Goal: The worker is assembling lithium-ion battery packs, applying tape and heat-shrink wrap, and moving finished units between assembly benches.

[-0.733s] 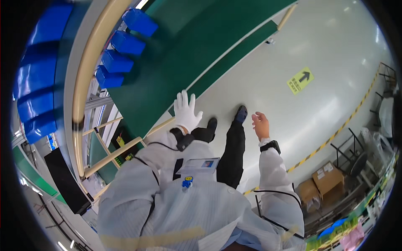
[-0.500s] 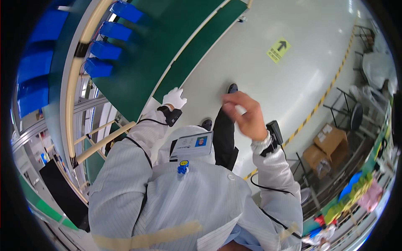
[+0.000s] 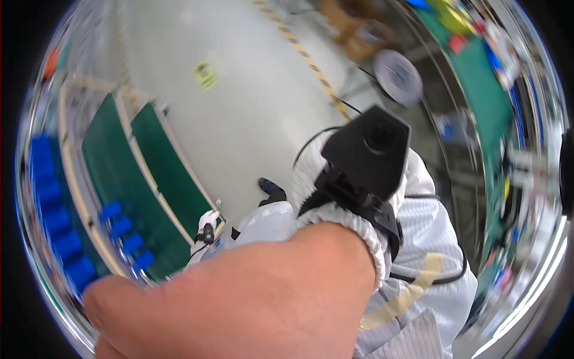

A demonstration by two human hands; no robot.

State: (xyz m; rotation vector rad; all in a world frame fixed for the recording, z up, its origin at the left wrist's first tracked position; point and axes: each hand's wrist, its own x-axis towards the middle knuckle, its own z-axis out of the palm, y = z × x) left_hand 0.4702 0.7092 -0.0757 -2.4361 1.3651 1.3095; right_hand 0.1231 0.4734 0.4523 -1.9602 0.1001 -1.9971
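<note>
My right hand (image 3: 257, 293), bare, looms large across the lower middle, close to the camera. Its fingers are mostly cut off by the lower edge, so I cannot tell what they do. A black camera device (image 3: 368, 155) is strapped to the right wrist over the white striped sleeve. Farther down, my left hand (image 3: 207, 221) wears a white glove and lies at the near corner of a green-topped bench (image 3: 167, 155). Its small, blurred fingers seem stretched out, with nothing visible in them. A black device (image 3: 207, 233) sits on the left wrist.
Blue bins (image 3: 133, 242) line the bench at left, with larger blue bins (image 3: 54, 209) beyond a pale rail. A yellow floor sign (image 3: 205, 76) and a striped floor line (image 3: 305, 54) mark the grey floor. At right are a round stool (image 3: 397, 78), cardboard boxes (image 3: 365, 33) and another green table (image 3: 478, 90).
The view has swung round, shifting the bench to the lower left. My right hand has risen from in front of my body to close before the camera. My left hand remains by the bench edge.
</note>
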